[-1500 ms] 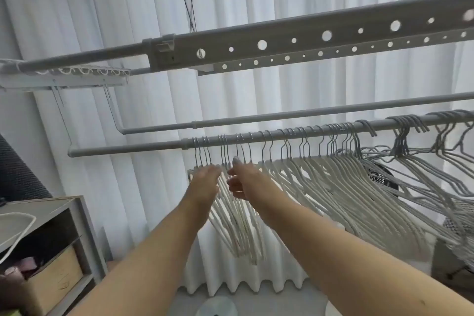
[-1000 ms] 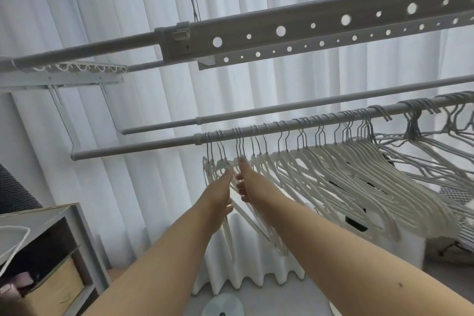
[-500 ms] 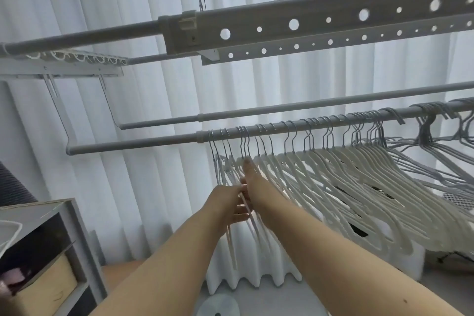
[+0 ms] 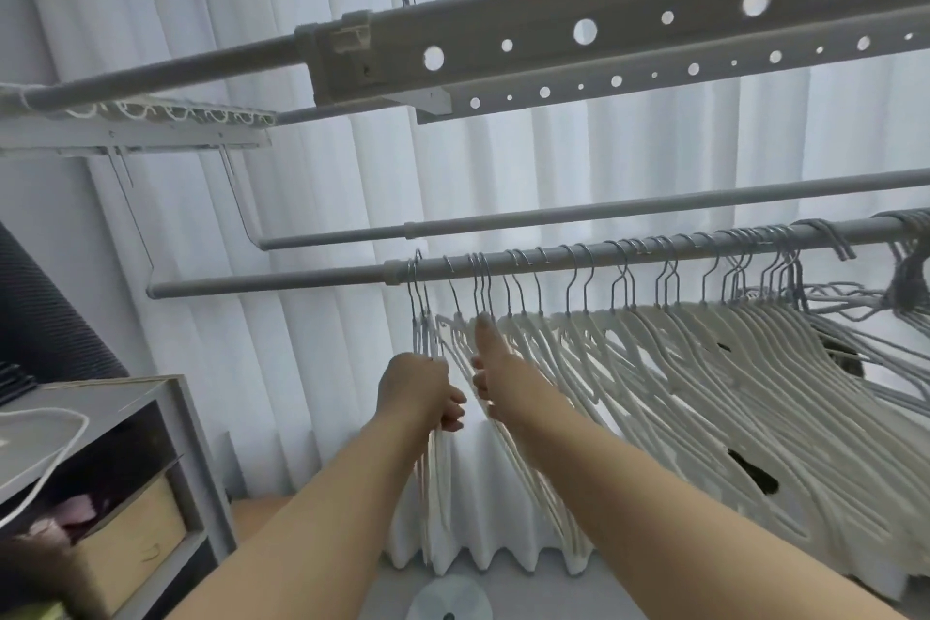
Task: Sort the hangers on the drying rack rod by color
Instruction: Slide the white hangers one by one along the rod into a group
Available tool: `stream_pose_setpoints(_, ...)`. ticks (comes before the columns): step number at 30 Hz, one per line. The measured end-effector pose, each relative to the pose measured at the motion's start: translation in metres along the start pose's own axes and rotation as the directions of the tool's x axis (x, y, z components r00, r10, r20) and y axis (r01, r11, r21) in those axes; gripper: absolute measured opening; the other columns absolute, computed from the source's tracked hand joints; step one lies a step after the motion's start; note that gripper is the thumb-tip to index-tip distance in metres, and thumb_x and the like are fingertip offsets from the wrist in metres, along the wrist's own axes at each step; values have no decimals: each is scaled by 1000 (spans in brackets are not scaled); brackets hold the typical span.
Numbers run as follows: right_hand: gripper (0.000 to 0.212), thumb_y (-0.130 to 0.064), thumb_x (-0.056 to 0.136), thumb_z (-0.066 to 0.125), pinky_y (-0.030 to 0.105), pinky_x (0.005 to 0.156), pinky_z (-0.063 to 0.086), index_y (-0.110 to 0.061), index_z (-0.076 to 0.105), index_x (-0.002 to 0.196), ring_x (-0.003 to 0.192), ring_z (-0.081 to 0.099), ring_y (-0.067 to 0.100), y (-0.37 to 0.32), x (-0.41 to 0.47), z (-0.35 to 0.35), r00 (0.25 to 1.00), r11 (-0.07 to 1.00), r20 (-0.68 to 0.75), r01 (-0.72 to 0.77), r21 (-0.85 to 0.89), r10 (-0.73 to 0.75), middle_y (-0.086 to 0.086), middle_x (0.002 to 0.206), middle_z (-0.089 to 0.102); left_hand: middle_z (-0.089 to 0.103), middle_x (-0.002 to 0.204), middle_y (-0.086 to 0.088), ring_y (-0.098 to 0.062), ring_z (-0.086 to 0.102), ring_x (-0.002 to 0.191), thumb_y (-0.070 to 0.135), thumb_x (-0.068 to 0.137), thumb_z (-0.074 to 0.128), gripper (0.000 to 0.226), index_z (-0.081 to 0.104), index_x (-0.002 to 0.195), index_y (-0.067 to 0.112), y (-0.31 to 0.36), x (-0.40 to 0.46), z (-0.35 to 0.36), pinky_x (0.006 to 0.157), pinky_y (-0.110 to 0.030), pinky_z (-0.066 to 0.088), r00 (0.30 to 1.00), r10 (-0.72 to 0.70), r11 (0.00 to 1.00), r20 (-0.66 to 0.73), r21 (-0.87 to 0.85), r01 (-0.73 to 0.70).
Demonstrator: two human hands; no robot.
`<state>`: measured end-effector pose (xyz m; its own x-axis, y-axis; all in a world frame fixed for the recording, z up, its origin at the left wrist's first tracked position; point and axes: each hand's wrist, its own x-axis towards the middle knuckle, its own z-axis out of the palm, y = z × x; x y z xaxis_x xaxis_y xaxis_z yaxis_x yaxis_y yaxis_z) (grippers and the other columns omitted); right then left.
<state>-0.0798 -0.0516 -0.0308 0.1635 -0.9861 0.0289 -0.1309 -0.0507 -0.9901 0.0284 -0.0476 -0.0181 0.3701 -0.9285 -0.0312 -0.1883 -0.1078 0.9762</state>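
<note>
1. Many white plastic hangers with metal hooks (image 4: 654, 368) hang along our grey metal drying rack rod (image 4: 553, 257), from its sleeve joint out to the right; grey wire hangers (image 4: 906, 287) bunch at the far right.
2. Our left hand (image 4: 417, 390) grips the leftmost few white hangers, fingers curled round their shoulders below the hooks.
3. Our right hand (image 4: 495, 368) reaches into the next hangers just beside the left hand, index finger extended up towards the hooks; we cannot tell whether its other fingers hold a hanger.
4. A second grey rod (image 4: 578, 212) runs behind the first, and a perforated grey beam (image 4: 604, 35) passes overhead.
5. White pleated curtains (image 4: 302, 191) fill the background; a grey shelf unit (image 4: 191, 443) stands at lower left.
</note>
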Motion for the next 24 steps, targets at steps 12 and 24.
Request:
stream_pose_setpoints(12, 54, -68, 91, 29, 46, 102, 43, -23, 56, 94, 107, 59, 30, -1, -2, 9, 996, 992, -88, 6, -125, -17, 6, 100, 60, 52, 77, -22, -19, 42, 45, -5, 94, 40, 16, 55, 91, -7, 11, 1, -28, 38, -24, 49, 974, -58, 988, 218, -128, 87)
stream_pose_setpoints(24, 37, -28, 100, 39, 19, 55, 47, -6, 59, 79, 56, 56, 14, -9, -2, 41, 972, 992, -234, -50, -113, 23, 7, 70, 59, 55, 46, -11, -7, 46, 29, 5, 92, 54, 20, 63, 76, -4, 24, -40, -88, 29, -17, 42, 860, -52, 923, 507, -305, 235)
